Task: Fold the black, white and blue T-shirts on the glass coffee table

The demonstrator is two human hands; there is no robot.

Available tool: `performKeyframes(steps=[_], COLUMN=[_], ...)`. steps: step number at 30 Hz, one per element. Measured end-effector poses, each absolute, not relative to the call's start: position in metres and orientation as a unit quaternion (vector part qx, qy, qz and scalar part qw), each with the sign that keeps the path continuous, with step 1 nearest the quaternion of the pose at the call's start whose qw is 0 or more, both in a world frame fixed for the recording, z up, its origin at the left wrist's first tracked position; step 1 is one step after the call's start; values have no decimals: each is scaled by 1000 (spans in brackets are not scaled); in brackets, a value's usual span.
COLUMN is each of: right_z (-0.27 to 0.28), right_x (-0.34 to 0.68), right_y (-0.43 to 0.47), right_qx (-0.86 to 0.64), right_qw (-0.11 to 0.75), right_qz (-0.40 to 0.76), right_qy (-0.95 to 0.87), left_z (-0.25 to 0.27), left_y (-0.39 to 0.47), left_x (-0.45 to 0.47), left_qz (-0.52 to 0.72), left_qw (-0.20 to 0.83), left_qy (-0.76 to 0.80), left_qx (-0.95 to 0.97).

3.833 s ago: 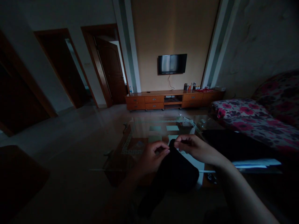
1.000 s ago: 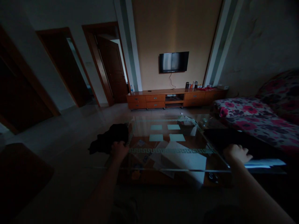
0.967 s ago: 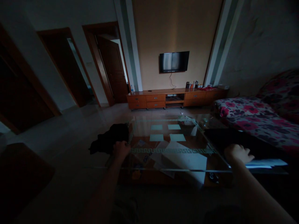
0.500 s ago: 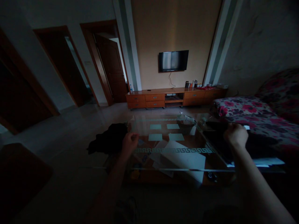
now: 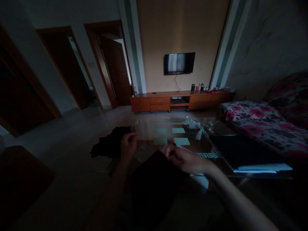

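My right hand (image 5: 184, 158) is closed on the edge of a piece of black cloth (image 5: 156, 186), which hangs down in front of the glass coffee table (image 5: 144, 123). To its left, my left hand (image 5: 128, 144) has its thumb and fingers pinched together; whether anything is between them is too dark to tell. Just beyond it, at the table's left end, lies a crumpled black cloth heap (image 5: 110, 142). A flat stack of black cloth (image 5: 240, 149), with white sheets under its front edge, rests at the table's right end. What kind of cloth these are does not show.
White papers (image 5: 201, 183) show partly behind the hanging cloth. A bowl with crumpled plastic (image 5: 192, 123) stands at the table's far side. On the right is a flowered sofa (image 5: 255, 114); across the room, a low wooden cabinet (image 5: 160, 101) runs under a television (image 5: 179, 63).
My right hand has moved left from the stack to the middle, bringing a piece of black cloth along. My left hand has shifted slightly left and stays pinched.
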State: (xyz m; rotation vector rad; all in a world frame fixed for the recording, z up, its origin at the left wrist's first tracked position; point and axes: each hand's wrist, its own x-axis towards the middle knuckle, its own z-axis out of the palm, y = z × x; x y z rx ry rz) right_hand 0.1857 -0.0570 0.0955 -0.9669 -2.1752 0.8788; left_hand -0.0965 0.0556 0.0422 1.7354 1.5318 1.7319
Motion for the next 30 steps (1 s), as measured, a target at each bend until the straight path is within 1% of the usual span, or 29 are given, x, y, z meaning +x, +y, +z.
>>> performKeyframes(steps=[1, 2, 3, 4, 5, 6, 7, 8, 9, 10, 11, 12, 13, 14, 15, 16, 18, 19, 20, 21, 22, 24, 25, 26, 28, 29, 30], right_z=[84, 77, 76, 81, 90, 101, 111, 118, 122, 121, 116, 109, 101, 95, 91, 90, 98, 104, 111, 117, 121, 126, 126, 125, 123, 123, 123], right_x=[169, 156, 148, 145, 147, 152, 159, 165, 169, 171, 171, 170, 169, 168, 169, 171, 179, 184, 187, 188, 187, 179, 173, 168, 159, 157, 157], right_y=[-54, -51, -49, -47, -47, -48, -50, -53, -57, -60, -62, -63, -62, -60, -55, -50, -38, -35, -34, -35, -38, -50, -56, -61, -68, -70, -69], right_qx=[-343, -330, -344, -381, -424, -462, -484, -487, -481, -471, -445, -396, -335, -291, -282, -314, -419, -451, -465, -466, -457, -411, -385, -365, -349, -348, -351], right_qw=[273, 278, 334, 428, 535, 640, 722, 769, 770, 732, 651, 523, 388, 304, 298, 369, 601, 671, 695, 682, 642, 519, 465, 427, 384, 380, 392], right_qz=[364, 382, 383, 355, 297, 209, 103, 11, -27, -10, 53, 150, 245, 313, 347, 344, 236, 183, 166, 194, 258, 413, 468, 501, 520, 517, 507], right_qy=[-822, -818, -790, -739, -668, -577, -483, -415, -418, -492, -612, -740, -823, -852, -843, -804, -638, -560, -523, -528, -559, -625, -645, -658, -678, -683, -683], left_z=[41, 40, 40, 41, 42, 44, 47, 49, 51, 53, 55, 57, 59, 62, 66, 71, 83, 91, 98, 104, 108, 109, 106, 100, 85, 78, 73], left_y=[57, 58, 58, 58, 56, 54, 53, 51, 50, 49, 48, 46, 44, 41, 37, 31, 15, 6, -3, -12, -21, -35, -39, -42, -41, -37, -31], left_x=[-100, -104, -106, -109, -111, -112, -112, -111, -110, -108, -105, -101, -97, -92, -88, -83, -76, -72, -68, -65, -61, -52, -48, -44, -38, -38, -39], left_qz=[595, 596, 597, 598, 600, 601, 603, 607, 611, 616, 620, 624, 625, 621, 610, 592, 530, 492, 450, 408, 363, 259, 200, 147, 73, 70, 99], left_qw=[142, 158, 169, 173, 170, 162, 150, 139, 131, 126, 127, 133, 146, 167, 199, 238, 319, 349, 370, 384, 399, 434, 451, 462, 470, 470, 468], left_qy=[533, 539, 543, 545, 544, 541, 537, 531, 525, 517, 509, 500, 489, 477, 463, 445, 403, 382, 365, 351, 338, 305, 288, 275, 269, 281, 302], left_qx=[584, 574, 566, 562, 562, 565, 570, 575, 578, 581, 583, 586, 591, 599, 612, 629, 675, 700, 726, 750, 771, 807, 821, 831, 838, 834, 824])
